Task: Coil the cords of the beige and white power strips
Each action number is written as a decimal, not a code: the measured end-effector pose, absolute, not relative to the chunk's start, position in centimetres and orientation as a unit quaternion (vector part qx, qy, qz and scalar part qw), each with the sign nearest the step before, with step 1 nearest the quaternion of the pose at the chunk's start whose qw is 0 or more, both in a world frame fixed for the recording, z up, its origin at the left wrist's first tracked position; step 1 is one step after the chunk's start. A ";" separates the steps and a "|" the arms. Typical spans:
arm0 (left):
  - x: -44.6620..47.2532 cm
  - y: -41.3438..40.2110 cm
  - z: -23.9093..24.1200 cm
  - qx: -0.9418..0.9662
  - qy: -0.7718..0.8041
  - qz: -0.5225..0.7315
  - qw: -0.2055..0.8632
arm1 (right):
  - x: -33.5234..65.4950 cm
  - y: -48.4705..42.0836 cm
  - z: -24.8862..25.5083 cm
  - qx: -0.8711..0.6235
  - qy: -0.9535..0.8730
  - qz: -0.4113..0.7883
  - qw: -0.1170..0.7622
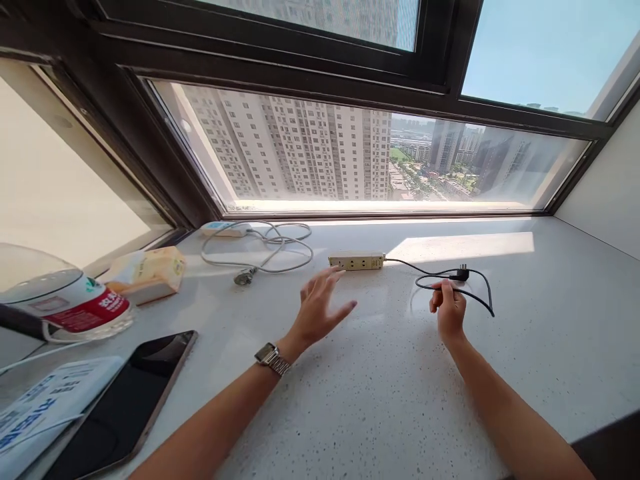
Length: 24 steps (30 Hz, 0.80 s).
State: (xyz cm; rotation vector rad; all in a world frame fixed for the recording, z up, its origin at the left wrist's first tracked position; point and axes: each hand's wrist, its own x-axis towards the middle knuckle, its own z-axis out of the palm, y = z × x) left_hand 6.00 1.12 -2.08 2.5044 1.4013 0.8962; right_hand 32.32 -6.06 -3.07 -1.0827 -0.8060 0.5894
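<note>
We see the right hand (pixel 449 308) at about two o'clock from the middle of the pale speckled worktop (pixel 380 393), its fingers (pixel 440 288) pinched around a thin black cord (pixel 477 293). The cord runs off toward ten o'clock to a cream power strip (pixel 357 261), which lies flat near the window (pixel 380 153). Its black plug (pixel 461 273) rests just beyond the hand, at the top of the loop.

The left hand (pixel 320 308) hovers spread and released, holding nothing, just short of the power strip at its six o'clock. A metal wristwatch (pixel 273 359) sits on that wrist.

We judge the cord light and limp: it will sag and swing from wherever it is held, and the loop may slip through a loose pinch. A firmer hold would be close to the plug, whose body is stiff. The power strip looks rigid and fairly light, best taken across its long sides, and likely to slide on the smooth worktop if the cord is tugged.

At eleven o'clock a grey cable (pixel 280 250) lies coiled beside a white adapter (pixel 224 229). Towards nine o'clock are a tissue pack (pixel 150 270) and a water bottle (pixel 70 307) on its side, and at eight o'clock a dark phone (pixel 130 400).
</note>
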 end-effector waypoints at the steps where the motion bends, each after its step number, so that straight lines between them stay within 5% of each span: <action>1: 7.1 -0.5 -2.2 0.851 0.415 0.307 0.101 | 30.6 -7.2 -2.7 -0.470 -0.380 0.304 0.736; 7: 9.4 -6.4 -3.1 0.850 0.277 0.343 0.288 | 25.0 -14.1 -1.3 -0.382 -0.424 0.515 0.639; 12: 6.7 -6.4 -2.4 0.766 0.388 0.451 0.246 | 28.8 -17.5 4.0 -0.339 -0.642 0.645 0.238; 14: 5.9 -6.4 -2.0 0.786 0.382 0.443 0.200 | 30.6 -17.5 6.3 -0.239 -0.700 0.657 0.146; 17: 5.9 -6.8 -2.1 0.863 0.319 0.362 0.147 | 31.4 -15.0 6.7 -0.267 -0.702 0.607 0.259; 20: 7.0 -7.6 -2.9 0.920 0.250 0.289 0.091 | 29.6 -10.7 3.0 -0.522 -0.627 0.410 0.408; 24: 8.9 -9.2 -4.1 0.955 0.185 0.225 0.053 | 26.8 -7.5 -2.8 -0.677 -0.586 0.311 0.319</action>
